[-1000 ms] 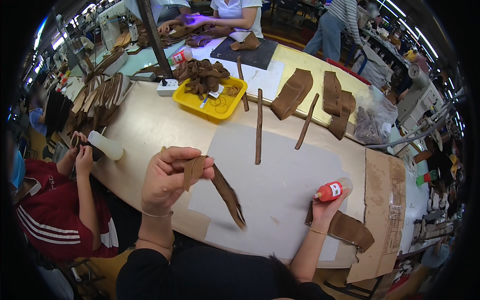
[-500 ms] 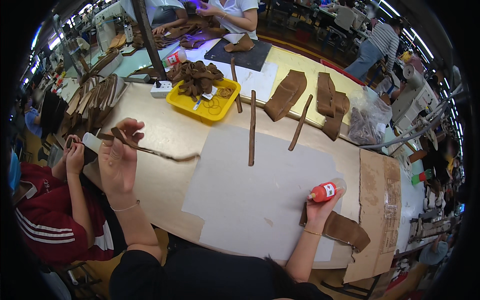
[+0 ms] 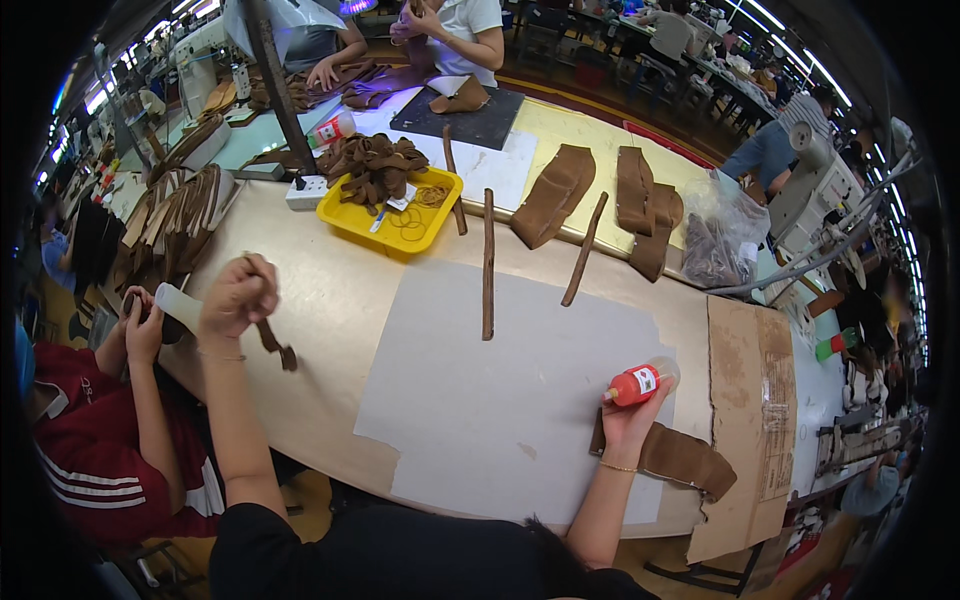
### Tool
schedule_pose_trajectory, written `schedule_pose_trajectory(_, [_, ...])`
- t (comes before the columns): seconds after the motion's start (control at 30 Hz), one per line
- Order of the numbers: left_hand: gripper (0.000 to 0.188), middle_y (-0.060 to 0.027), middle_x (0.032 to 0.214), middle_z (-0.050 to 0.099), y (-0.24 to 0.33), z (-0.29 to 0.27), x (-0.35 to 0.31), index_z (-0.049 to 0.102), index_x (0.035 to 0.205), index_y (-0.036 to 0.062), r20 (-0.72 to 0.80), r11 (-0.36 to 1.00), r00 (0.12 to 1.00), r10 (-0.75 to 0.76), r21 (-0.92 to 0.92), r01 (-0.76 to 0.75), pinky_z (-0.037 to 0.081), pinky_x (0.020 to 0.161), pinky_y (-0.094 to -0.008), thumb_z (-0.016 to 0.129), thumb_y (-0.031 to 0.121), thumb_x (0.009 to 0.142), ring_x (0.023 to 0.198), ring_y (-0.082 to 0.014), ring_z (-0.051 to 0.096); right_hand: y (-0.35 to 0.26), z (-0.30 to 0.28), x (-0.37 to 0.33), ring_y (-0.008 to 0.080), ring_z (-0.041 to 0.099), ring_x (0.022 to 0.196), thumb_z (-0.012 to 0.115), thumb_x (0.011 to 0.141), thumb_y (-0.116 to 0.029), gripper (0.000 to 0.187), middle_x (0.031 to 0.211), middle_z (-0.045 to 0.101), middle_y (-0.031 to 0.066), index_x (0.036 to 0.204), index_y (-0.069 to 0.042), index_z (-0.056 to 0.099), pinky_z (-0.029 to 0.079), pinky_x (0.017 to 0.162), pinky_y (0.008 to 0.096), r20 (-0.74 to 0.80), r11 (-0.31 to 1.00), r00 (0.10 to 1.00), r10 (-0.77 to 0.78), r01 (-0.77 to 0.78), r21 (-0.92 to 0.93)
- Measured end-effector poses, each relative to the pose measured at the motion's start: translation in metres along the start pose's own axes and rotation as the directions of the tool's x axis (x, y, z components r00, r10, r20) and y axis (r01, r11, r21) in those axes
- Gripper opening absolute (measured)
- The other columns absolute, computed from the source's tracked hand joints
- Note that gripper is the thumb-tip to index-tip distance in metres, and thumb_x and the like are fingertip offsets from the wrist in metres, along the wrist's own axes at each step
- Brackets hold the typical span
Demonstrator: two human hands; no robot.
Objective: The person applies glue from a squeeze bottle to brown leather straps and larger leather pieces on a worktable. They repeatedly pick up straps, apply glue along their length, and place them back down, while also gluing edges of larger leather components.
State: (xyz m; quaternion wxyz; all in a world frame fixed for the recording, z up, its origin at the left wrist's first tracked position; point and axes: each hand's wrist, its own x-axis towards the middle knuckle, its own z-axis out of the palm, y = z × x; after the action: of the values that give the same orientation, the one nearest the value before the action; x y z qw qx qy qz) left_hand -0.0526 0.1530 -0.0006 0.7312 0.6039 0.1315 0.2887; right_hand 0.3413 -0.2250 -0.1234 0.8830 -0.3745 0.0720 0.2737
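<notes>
Raised over the left part of the table, my left hand (image 3: 240, 297) is closed, with a narrow brown strip (image 3: 272, 342) hanging below it. Part of the strip is hidden by the fingers. My right hand (image 3: 630, 425) grips a squeeze bottle (image 3: 636, 384) with red contents and a pale nozzle pointing left, tilted over a large grey sheet (image 3: 480, 400). Under the right wrist lies a wide brown leather-like piece (image 3: 690, 460). Two more brown strips (image 3: 488, 270) (image 3: 585, 250) lie at the far side of the sheet.
A yellow tray (image 3: 425, 240) holds brown loops and rubber bands. Wide brown pieces (image 3: 555, 195) lie at the back beside a plastic bag (image 3: 715, 240). Cardboard (image 3: 745, 420) covers the right side. A co-worker in a red top (image 3: 110, 440) sits close on the left. A metal post (image 3: 275, 85) stands behind.
The fingers of my left hand have curled closed, and the strip that trailed to the right now hangs down beneath it. My right hand keeps its hold on the bottle.
</notes>
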Motion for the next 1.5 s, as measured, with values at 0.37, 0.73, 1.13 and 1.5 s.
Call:
schedule_pose_trajectory(0.37, [0.024, 0.0012, 0.076, 0.055, -0.158, 0.158, 0.071, 0.06, 0.088, 0.0005, 0.704, 0.828, 0.438, -0.559, 0.449, 0.336, 0.04, 0.065, -0.0235, 0.062, 0.024, 0.092, 0.072, -0.0072, 0.045, -0.002, 0.005, -0.002, 0.0197, 0.057, 0.068, 0.046, 0.088, -0.065, 0.054, 0.083, 0.058, 0.003, 0.105, -0.014, 0.054, 0.048, 0.052, 0.0342, 0.012, 1.0, 1.0, 0.01, -0.01, 0.013])
schedule_pose_trajectory(0.73, [0.029, -0.0108, 0.087, 0.062, -0.187, 0.244, 0.035, 0.063, 0.096, 0.0027, 0.71, 0.754, 0.444, -0.547, 0.648, -0.107, 0.043, 0.076, -0.0352, 0.062, 0.031, 0.089, 0.085, -0.027, 0.059, -0.002, 0.002, 0.0, 0.0223, 0.057, 0.072, 0.045, 0.089, -0.064, 0.055, 0.086, 0.057, 0.0049, 0.107, -0.012, 0.049, 0.049, 0.052, 0.04, 0.022, 0.998, 0.999, 0.031, -0.032, 0.056])
schedule_pose_trajectory(1.13, [0.049, -0.0156, 0.13, 0.046, -0.176, 0.24, 0.008, 0.053, 0.128, 0.008, 0.477, 0.622, 0.866, -0.152, 0.727, -0.291, 0.034, 0.101, -0.0445, 0.066, 0.028, 0.086, 0.118, -0.034, 0.043, -0.006, 0.011, -0.005, 0.0195, 0.057, 0.068, 0.047, 0.087, -0.065, 0.053, 0.082, 0.059, 0.0032, 0.102, -0.015, 0.054, 0.049, 0.052, 0.0354, -0.026, 0.998, 0.999, 0.047, -0.046, 0.039])
schedule_pose_trajectory(1.5, [0.055, -0.0243, 0.14, 0.033, -0.155, 0.102, -0.04, 0.043, 0.135, 0.0001, -0.393, 0.255, 0.895, 0.211, 0.906, 0.337, 0.028, 0.106, -0.0477, 0.062, 0.021, 0.088, 0.13, -0.0401, 0.029, -0.007, 0.019, -0.011, 0.018, 0.057, 0.07, 0.047, 0.088, -0.065, 0.052, 0.083, 0.06, 0.0017, 0.102, -0.015, 0.054, 0.048, 0.052, 0.0342, -0.062, 0.999, 0.997, 0.043, -0.042, 0.016])
